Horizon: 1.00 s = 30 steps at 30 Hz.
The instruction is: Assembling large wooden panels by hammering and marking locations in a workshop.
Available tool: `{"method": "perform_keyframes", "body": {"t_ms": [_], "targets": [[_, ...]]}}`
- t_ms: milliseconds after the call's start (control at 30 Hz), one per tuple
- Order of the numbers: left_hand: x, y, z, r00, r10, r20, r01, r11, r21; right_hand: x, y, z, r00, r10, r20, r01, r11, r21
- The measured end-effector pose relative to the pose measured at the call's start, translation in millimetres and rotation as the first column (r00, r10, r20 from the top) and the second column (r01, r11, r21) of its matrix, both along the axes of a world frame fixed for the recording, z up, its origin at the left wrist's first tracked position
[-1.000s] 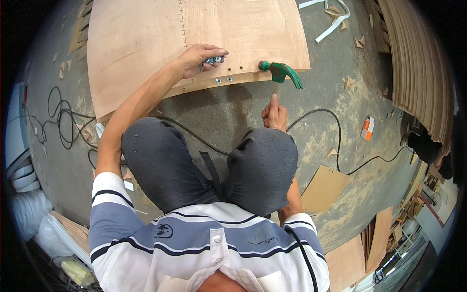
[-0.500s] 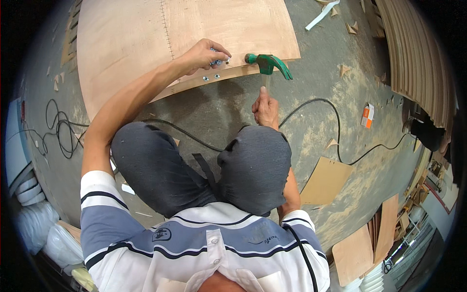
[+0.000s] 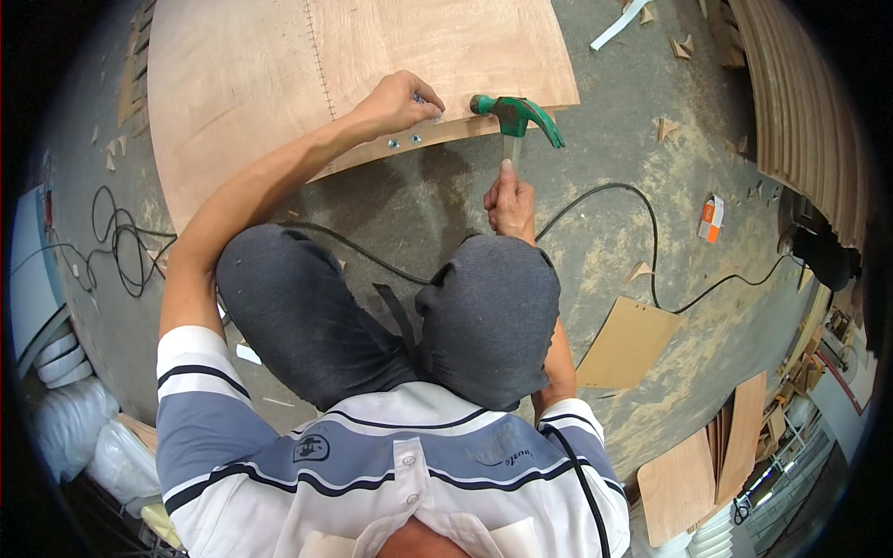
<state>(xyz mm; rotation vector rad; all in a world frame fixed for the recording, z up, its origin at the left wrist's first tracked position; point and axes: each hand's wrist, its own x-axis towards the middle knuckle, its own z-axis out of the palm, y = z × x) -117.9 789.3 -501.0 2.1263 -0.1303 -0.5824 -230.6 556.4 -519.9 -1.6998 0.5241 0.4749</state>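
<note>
My left hand [image 3: 402,102] is closed on several small shiny T-nuts [image 3: 419,98], its fingertips down at the near edge of a curved plywood panel [image 3: 233,84]. Just left of those fingertips, two more metal T-nuts [image 3: 405,142] sit side by side along that edge. A claw hammer [image 3: 513,113] with a green head and a pale handle is gripped by my right hand [image 3: 511,205], thumb laid along the handle. Its head hovers over the panel's right part, the striking face toward my left fingers and the claw pointing right. What lies right under my left fingertips is partly hidden.
A black cable [image 3: 651,242] snakes over the dusty floor, with coils at the left. Stacked curved boards [image 3: 800,112] stand at the right. A small orange-and-white box [image 3: 712,219], a flat brown sheet [image 3: 631,342] and wood scraps lie on the floor.
My left fingertips have shifted slightly, and the T-nut seen at them before is now mostly covered. The hammer stays almost in place; the whole view has moved a little.
</note>
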Motion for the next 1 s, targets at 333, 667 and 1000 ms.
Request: {"method": "perform_keyframes", "body": {"t_ms": [333, 667, 1000], "targets": [[-6.7, -5.8, -5.0, 0.984, 0.146, 0.104, -0.151, 0.988, 0.044, 1.4, -6.7, 18.0, 0.981, 0.158, 0.112, -0.140, 0.979, -0.149], [6.5, 72.6, 13.5, 0.851, 0.373, -0.369, -0.495, 0.805, -0.329, 38.2, -4.3, 140.5, 0.792, 0.423, 0.441, -0.231, 0.875, -0.425], [-16.5, 181.8, 31.1, 0.713, 0.039, -0.700, -0.700, -0.012, -0.714, 48.0, -21.1, 63.7, 0.705, 0.701, 0.112, -0.414, 0.534, -0.737]]}}
